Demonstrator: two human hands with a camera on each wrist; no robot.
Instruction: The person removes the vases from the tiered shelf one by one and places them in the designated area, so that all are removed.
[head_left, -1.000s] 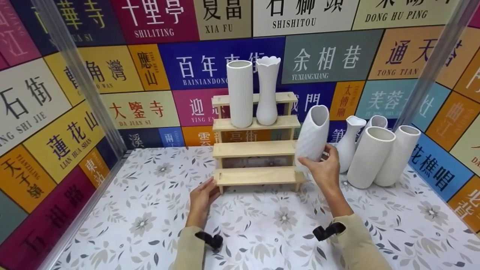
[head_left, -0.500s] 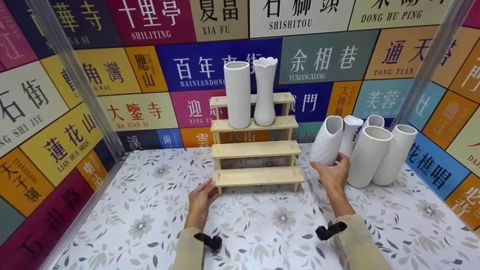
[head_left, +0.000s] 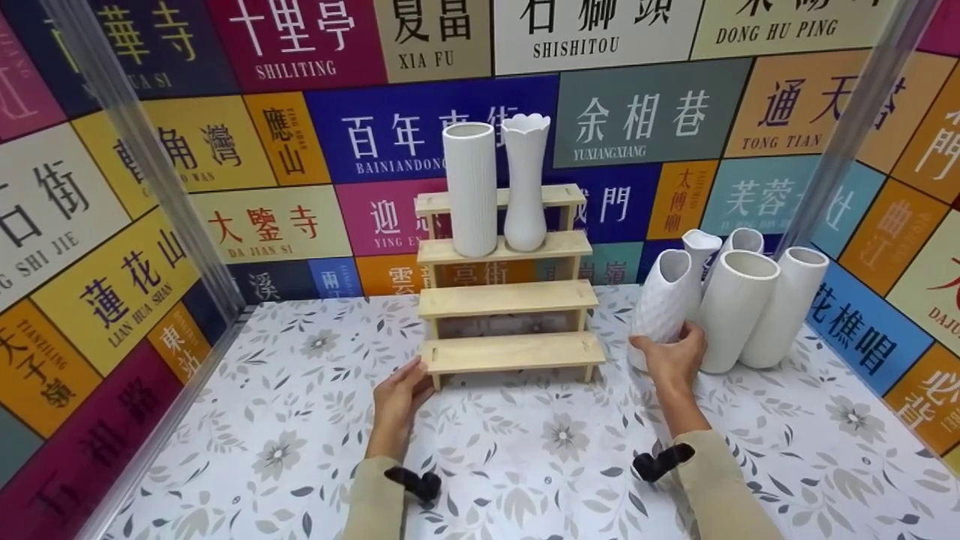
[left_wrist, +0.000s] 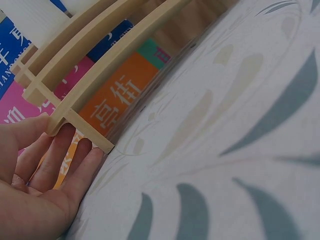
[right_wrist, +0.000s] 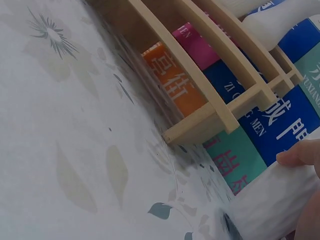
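My right hand (head_left: 675, 356) holds a white vase (head_left: 664, 300) with a dimpled surface and slanted mouth, low down near its base. It stands nearly upright, its base close over the tabletop, right of a wooden step shelf (head_left: 510, 352). In the right wrist view the thumb lies along this vase (right_wrist: 275, 200). My left hand (head_left: 397, 394) pinches the front left corner of the shelf's lowest step, thumb above and fingers below (left_wrist: 80, 165). Higher up, on the second step from the top, stand a ribbed cylindrical vase (head_left: 470, 191) and a slim vase with a scalloped rim (head_left: 526, 187).
Close behind and right of the held vase stand a wide white vase (head_left: 739, 307), a tall narrow one (head_left: 787, 311), a thin-necked one (head_left: 701, 244) and another, partly hidden (head_left: 748, 241). A patterned cloth (head_left: 525, 450) covers the table. Sign-covered walls (head_left: 645, 112) rise behind.
My right hand has carried the dimpled vase away from the shelf, rightward and down towards the tabletop beside the other vases. My left hand has stayed at the shelf corner.
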